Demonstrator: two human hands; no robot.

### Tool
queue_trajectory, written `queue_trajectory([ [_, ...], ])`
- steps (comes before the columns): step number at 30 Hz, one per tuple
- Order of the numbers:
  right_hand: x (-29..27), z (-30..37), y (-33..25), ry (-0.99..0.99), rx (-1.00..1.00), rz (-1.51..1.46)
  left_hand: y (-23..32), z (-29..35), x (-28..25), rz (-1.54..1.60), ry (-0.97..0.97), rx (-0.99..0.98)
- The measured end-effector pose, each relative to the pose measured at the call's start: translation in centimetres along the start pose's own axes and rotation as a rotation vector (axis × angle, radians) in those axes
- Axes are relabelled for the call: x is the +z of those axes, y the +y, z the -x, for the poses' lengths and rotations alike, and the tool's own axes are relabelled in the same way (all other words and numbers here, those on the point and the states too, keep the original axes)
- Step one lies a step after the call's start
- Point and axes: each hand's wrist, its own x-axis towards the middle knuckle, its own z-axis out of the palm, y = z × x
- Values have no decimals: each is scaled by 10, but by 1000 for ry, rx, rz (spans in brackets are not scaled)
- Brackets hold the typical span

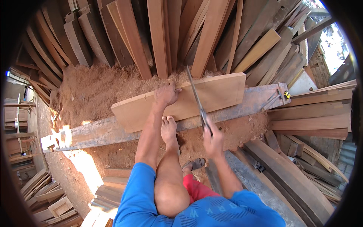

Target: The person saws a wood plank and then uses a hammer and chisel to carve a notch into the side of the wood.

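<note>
A wide, light-brown wooden board (223,90) lies slantwise across a long, worn plank bench (90,134). My left hand (166,94) presses on the board, its fingers curled at the far edge. In my right hand (213,140) is the dark handle of a handsaw (196,92), gripped at the board's near side. The blade points away from me and crosses the board to the right of my left hand, its tip beyond the far edge. My bare foot (168,126) rests on the board's near part, below my left hand.
Sawdust (90,90) covers the ground around the bench. Upright planks (159,38) lean in a row along the far side. A yellow-and-black tape measure (287,95) sits at the bench's right end. Stacked boards (314,113) lie to the right, beams (287,178) nearer me.
</note>
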Motion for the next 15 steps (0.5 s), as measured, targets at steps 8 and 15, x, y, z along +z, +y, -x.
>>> queue_trajectory([
  [8, 46, -116, -5, 96, 24, 133, 23, 2, 5, 18, 77, 106],
  [15, -9, 30, -6, 51, -83, 6, -8, 3, 9, -35, 92, 45],
])
